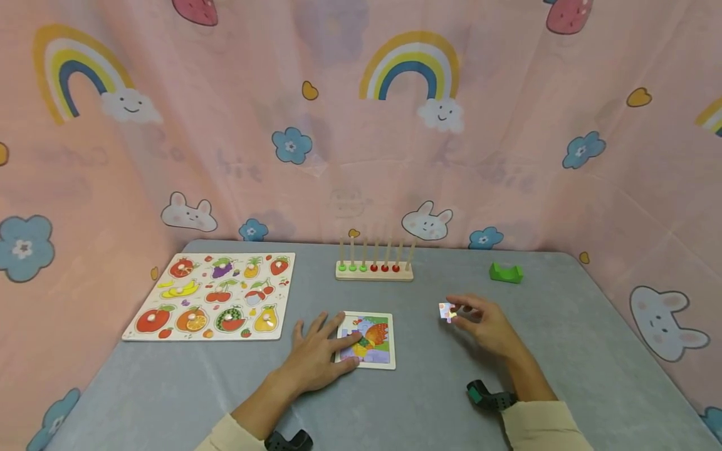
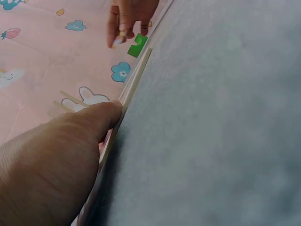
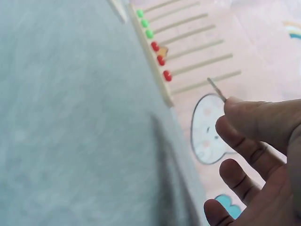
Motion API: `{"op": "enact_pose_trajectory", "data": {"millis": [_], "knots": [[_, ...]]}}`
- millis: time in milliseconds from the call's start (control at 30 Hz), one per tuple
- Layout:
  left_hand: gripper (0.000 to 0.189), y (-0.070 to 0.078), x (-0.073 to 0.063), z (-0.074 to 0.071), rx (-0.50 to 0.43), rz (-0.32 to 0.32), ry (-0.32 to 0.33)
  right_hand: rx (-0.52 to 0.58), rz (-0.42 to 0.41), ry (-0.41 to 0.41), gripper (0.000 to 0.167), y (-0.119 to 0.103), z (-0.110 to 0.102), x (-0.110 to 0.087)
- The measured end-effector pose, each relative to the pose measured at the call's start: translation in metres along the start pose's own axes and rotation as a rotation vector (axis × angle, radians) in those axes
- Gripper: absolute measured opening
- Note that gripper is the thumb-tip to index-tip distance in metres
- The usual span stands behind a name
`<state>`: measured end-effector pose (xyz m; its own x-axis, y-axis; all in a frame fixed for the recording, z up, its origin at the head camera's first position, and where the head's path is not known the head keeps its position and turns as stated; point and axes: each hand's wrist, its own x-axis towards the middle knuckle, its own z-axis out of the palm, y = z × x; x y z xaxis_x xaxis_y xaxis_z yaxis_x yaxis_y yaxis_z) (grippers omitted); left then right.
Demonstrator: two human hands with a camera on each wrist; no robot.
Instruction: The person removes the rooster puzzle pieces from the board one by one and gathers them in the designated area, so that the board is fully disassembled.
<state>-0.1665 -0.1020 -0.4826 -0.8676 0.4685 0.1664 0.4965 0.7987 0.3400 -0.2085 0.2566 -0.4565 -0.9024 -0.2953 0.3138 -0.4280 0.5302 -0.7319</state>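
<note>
A small square jigsaw puzzle (image 1: 379,338) in a pale frame lies on the table, showing a butterfly picture. My left hand (image 1: 318,356) rests on its left part with the fingers spread, hiding some of the picture. In the left wrist view the thumb (image 2: 101,117) lies along the edge of the frame. Off to the right, my right hand (image 1: 489,326) pinches a small jigsaw piece (image 1: 447,312) between thumb and fingers, above the table. The right wrist view shows that jigsaw piece (image 3: 216,88) edge-on at the fingertips.
A fruit peg board (image 1: 211,326) lies at the left of the grey table (image 1: 429,401). At the back stands a wooden counting rack (image 1: 374,274) with upright rods and green and red beads. A green curved block (image 1: 506,273) sits at the back right, before a pink patterned curtain (image 1: 507,75).
</note>
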Motion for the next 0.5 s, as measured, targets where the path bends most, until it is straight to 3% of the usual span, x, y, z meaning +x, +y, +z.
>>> {"op": "enact_pose_trajectory", "data": {"millis": [267, 500], "knots": [[0.049, -0.001, -0.001, 0.001, 0.004, 0.0, -0.006, -0.078, -0.054, -0.032, 0.035, 0.018, 0.007, -0.003], [0.049, -0.002, 0.001, 0.002, -0.004, 0.007, 0.006, -0.15, 0.0, -0.05, 0.033, 0.018, 0.007, -0.004]]}}
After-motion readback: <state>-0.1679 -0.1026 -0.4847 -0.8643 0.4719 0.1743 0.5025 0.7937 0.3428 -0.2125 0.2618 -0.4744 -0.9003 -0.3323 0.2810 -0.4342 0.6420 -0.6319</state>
